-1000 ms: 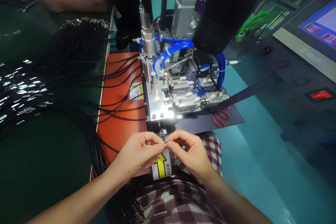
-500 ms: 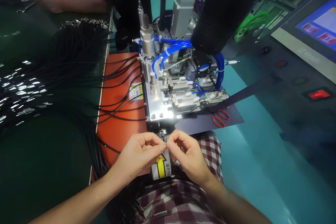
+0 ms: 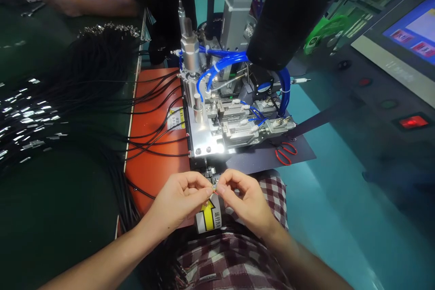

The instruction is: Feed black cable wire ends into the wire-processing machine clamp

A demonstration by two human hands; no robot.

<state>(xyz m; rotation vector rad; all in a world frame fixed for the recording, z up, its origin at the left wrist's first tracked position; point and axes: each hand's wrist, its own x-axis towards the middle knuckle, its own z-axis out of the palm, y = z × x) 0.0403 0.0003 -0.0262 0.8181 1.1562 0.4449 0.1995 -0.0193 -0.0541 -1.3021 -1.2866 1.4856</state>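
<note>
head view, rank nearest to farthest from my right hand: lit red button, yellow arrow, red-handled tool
1. Yellow arrow, below left of the right hand
2. Red-handled tool, ahead and right
3. Lit red button, far right

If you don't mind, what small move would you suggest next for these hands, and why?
I would probably ease the thin wires apart with the right hand while the left hand steadies them: both hands pinch them close together, and an orange wire sits below the others.
</note>
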